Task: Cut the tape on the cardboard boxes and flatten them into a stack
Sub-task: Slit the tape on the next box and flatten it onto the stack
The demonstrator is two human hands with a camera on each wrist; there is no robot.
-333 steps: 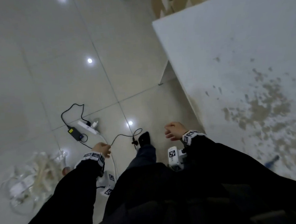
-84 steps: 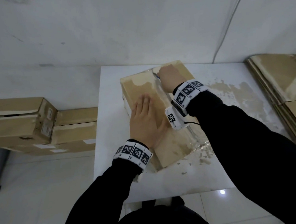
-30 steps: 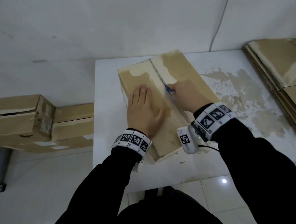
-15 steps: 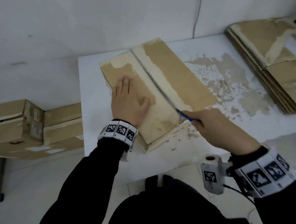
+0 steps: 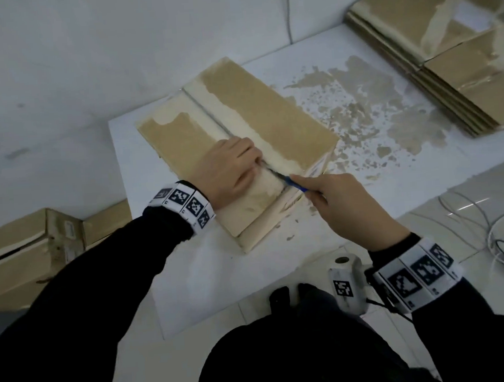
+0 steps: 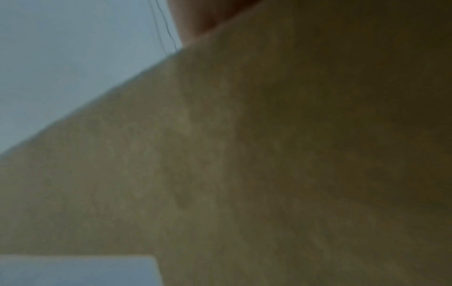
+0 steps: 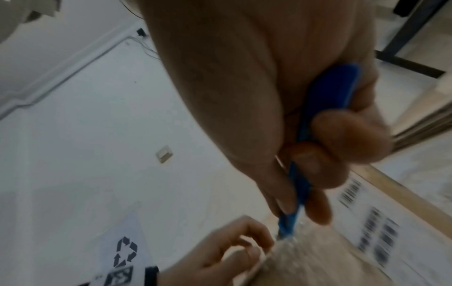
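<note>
Left hand (image 5: 231,165) resting on the long brown cardboard box (image 5: 269,118) atop the white table (image 5: 191,284), fingers curled at the centre seam, gripping nothing discernible. Right hand (image 5: 347,205) closed around a slim blue box cutter (image 5: 296,185), tip at the seam's near end. Flattened brown cardboard stack (image 5: 444,58) far right on the table; more closed cardboard boxes (image 5: 25,251) on the floor, left. White cables (image 5: 486,228) on the floor, right.

Left wrist view: blurred cardboard (image 6: 269,154) filling nearly everything.

Right wrist view: fingers (image 7: 347,143) wrapped round the blue handle (image 7: 330,92); barcode label (image 7: 374,222) on the box end, unreadable; recycling symbol (image 7: 126,251) by the left wrist.
</note>
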